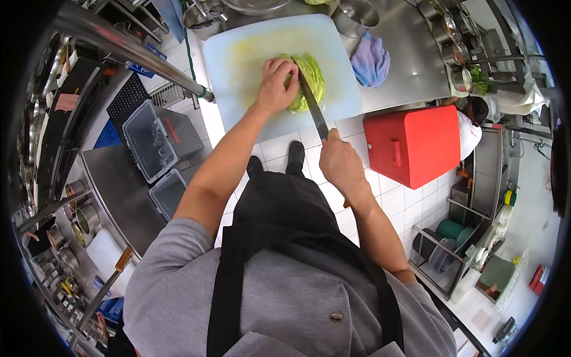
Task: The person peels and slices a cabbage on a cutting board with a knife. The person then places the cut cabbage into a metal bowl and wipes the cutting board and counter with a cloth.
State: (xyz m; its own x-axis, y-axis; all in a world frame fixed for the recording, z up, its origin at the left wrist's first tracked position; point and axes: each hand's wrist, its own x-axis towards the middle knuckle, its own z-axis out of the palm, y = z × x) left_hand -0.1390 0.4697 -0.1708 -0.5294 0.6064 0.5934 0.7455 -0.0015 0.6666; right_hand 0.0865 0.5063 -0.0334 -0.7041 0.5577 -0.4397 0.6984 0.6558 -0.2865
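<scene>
A piece of green cabbage (315, 77) lies on the large white cutting board (238, 65). My left hand (277, 85) rests on the cabbage's left side with its fingers curled, pressing it to the board. In my right hand (344, 163) is the handle of a long knife (313, 104). The blade points up and to the left, and its front part lies over the cabbage close beside my left fingertips. How deep the edge sits in the leaves cannot be made out.
A blue and purple cloth (371, 60) lies right of the board, near a metal pot (355, 18). Below the counter's right part stands a red box (410, 146); a person (470, 131) is behind it. Grey bins (156, 140) are at left.
</scene>
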